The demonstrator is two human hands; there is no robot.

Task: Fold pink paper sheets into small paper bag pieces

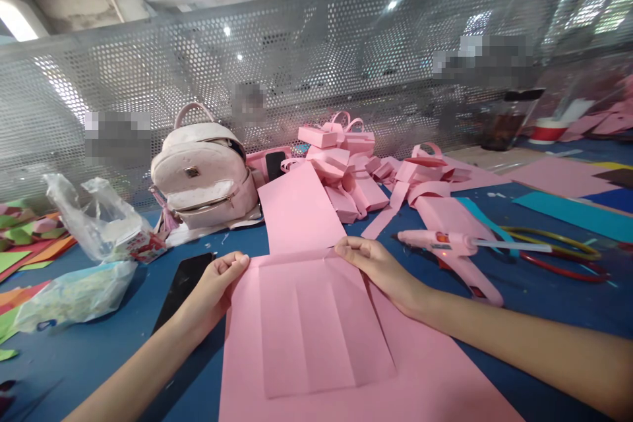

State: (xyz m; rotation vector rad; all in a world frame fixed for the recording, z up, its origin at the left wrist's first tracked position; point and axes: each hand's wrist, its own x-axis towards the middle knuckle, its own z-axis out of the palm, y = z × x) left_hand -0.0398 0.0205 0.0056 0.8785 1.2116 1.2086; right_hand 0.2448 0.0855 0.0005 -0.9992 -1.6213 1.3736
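A creased sheet of pink paper (311,323) is stretched between my two hands, with several fold lines running down it and a narrow fold along its far edge. My left hand (225,280) pinches the far left corner between thumb and fingers. At the far right corner, my right hand (368,264) is closed on the same sheet. Beneath it lies a larger pink sheet (435,376), flat on the table. Just beyond the held edge, another pink sheet (304,208) leans toward the pile behind.
Pink paper pieces and small boxes (346,165) are heaped behind. A pink glue gun (452,244) and scissors (583,254) lie on the right. A backpack (202,171), a black phone (185,283) and a plastic bag (79,297) are on the left. Perforated metal (306,66) bounds the blue table.
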